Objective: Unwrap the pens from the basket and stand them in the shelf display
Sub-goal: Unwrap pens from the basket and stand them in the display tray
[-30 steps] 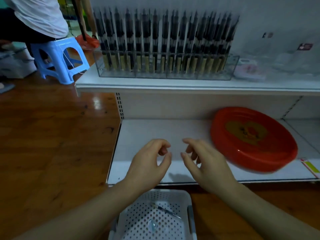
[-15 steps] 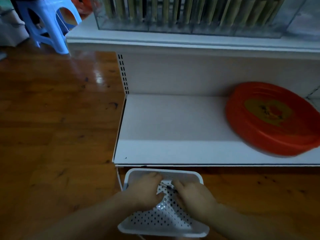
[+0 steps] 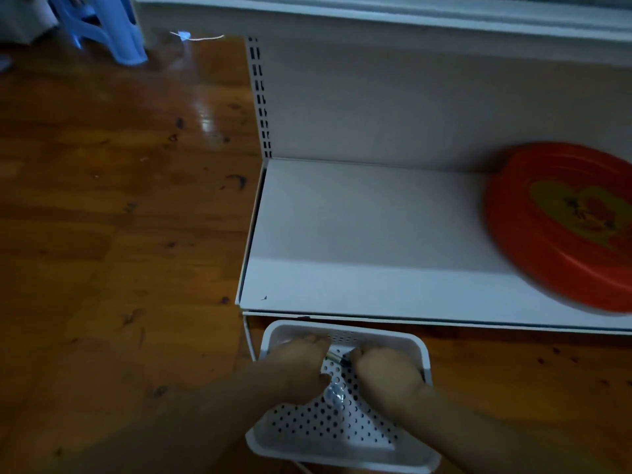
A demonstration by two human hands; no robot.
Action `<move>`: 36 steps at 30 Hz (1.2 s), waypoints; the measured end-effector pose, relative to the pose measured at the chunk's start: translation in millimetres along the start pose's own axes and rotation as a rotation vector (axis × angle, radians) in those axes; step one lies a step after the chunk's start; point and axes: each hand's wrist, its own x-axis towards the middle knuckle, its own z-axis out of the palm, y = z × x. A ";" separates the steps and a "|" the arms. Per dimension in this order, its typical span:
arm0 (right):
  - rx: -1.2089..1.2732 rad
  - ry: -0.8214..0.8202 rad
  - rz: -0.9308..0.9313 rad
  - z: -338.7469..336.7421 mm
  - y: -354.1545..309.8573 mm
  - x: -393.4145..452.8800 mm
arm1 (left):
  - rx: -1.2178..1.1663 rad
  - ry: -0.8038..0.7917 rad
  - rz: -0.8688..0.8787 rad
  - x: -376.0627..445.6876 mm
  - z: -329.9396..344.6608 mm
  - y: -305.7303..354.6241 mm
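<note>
A white perforated basket [image 3: 420,350] sits on the wooden floor just in front of the lower shelf. Both my hands are down inside it. A pen [image 3: 337,358] with a gold band lies between them; my left hand [image 3: 297,364] holds one end and my right hand [image 3: 386,374] grips the other. A crumpled bit of clear wrapper [image 3: 334,394] lies on the basket floor below the pen. The pen display on the upper shelf is out of view.
The white lower shelf [image 3: 359,241] is right behind the basket, with a red round tray [image 3: 561,227] at its right end. The upper shelf edge [image 3: 376,15] runs along the top. A blue plastic stool [image 3: 102,25] stands at the far left on the wooden floor.
My hands dropped from in front of the shelf into the basket and took hold of the pen. My view tilted down, so the pen display left the frame.
</note>
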 end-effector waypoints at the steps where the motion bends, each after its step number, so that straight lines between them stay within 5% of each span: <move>1: 0.008 0.030 -0.012 -1.6 0.7 -2.8 | 0.004 0.009 0.003 1.2 -1.2 -0.5; 11: 0.088 0.510 -0.178 -22.6 60.1 -53.4 | -0.066 0.204 0.226 -8.0 -40.4 8.5; 18: 0.253 0.776 -0.075 -53.3 101.4 -80.3 | -0.031 0.324 0.303 -12.5 -70.1 38.5; 26: 0.931 1.071 0.086 -107.4 104.5 -117.4 | -0.102 0.500 0.368 -22.6 -97.4 86.9; 30: 1.331 1.304 -0.019 -147.6 100.1 -132.5 | -0.208 0.611 0.409 -28.3 -114.2 116.5; 36: 1.119 1.451 -0.083 -191.6 95.9 -154.1 | -0.318 0.841 0.507 -34.2 -144.1 162.2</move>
